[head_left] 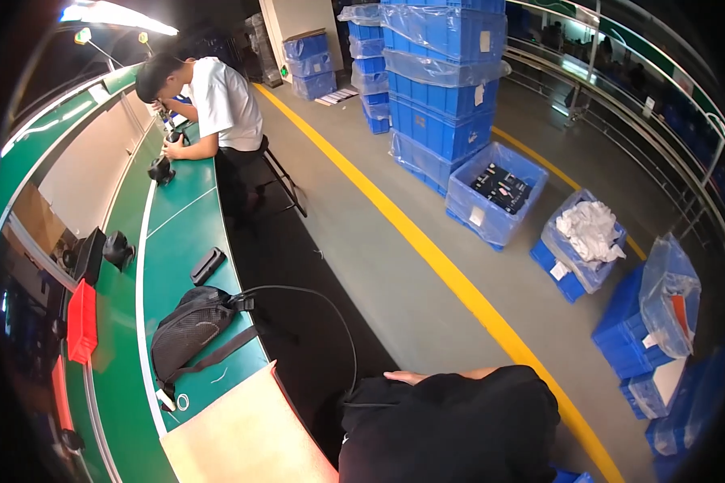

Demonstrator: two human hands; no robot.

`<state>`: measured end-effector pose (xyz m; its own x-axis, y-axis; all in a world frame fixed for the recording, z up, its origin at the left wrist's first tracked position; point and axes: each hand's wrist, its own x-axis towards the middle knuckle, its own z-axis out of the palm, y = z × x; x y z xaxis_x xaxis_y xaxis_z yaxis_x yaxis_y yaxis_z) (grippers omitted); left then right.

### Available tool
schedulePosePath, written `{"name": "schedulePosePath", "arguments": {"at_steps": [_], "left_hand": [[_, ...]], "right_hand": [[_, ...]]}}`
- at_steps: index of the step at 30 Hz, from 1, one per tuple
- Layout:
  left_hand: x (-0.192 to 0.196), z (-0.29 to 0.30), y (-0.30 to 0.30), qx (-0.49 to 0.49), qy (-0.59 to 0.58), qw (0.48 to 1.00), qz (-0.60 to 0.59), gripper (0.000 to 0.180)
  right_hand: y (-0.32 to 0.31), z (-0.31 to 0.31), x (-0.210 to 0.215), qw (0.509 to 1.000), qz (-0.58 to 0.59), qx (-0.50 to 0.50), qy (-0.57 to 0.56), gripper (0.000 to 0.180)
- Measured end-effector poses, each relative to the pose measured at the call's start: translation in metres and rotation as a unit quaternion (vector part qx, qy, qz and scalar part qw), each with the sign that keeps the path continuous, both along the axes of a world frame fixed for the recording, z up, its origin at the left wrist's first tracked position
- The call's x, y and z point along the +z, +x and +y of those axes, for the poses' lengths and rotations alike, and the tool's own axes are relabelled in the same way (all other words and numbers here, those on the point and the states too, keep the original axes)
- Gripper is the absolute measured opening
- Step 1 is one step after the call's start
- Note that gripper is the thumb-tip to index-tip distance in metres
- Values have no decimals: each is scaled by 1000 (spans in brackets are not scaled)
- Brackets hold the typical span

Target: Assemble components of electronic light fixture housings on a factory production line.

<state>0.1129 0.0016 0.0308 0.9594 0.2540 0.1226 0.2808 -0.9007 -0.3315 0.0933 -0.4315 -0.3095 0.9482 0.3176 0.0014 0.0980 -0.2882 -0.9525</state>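
Note:
Just past the edge of my black shirt (451, 427), part of my right hand (405, 377) shows, its forearm reaching in from the right. The shirt hides most of its fingers, so whether they grip anything cannot be seen. My left hand is out of view. Left of my body, a pinkish-tan sheet (242, 435) covers the near end of the green workbench (185, 213). Beyond it lies a black mesh bag (192, 326) with a strap. A black cable (330, 304) loops from the bag toward my body. Farther along rests a dark oblong case (208, 266).
A person in a white shirt (221, 101) leans over the bench, handling a dark object. Black rounded devices (118, 249) and a red bin (81, 322) line the left side. Blue crates (439, 121) stand stacked beyond a yellow floor line (427, 249); open lined crates (491, 213) sit at right.

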Motion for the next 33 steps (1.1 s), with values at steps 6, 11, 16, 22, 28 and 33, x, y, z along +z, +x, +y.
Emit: {"name": "schedulePosePath", "arguments": {"at_steps": [6,11,16,22,28,33], "left_hand": [[2,8,-5,4,-15,1000,-19,61],[1,9,-5,3,-32,999,-38,61],[-4,10,-2,3,-55,997,-54,61],[-14,9,15,-7,-84,994,-73,61],[-28,13,28,2,-115,989,-91,62],[-39,16,32,15,-137,985,-106,62]], "right_hand": [[-2,18,11,993,-59,-82,68,34],[11,31,-17,966,130,-210,75,35],[12,32,-18,958,176,-227,23,35],[17,33,-16,952,218,-212,-28,36],[9,20,6,965,151,-133,168,40],[5,-2,3,837,484,-155,201,40]]}}
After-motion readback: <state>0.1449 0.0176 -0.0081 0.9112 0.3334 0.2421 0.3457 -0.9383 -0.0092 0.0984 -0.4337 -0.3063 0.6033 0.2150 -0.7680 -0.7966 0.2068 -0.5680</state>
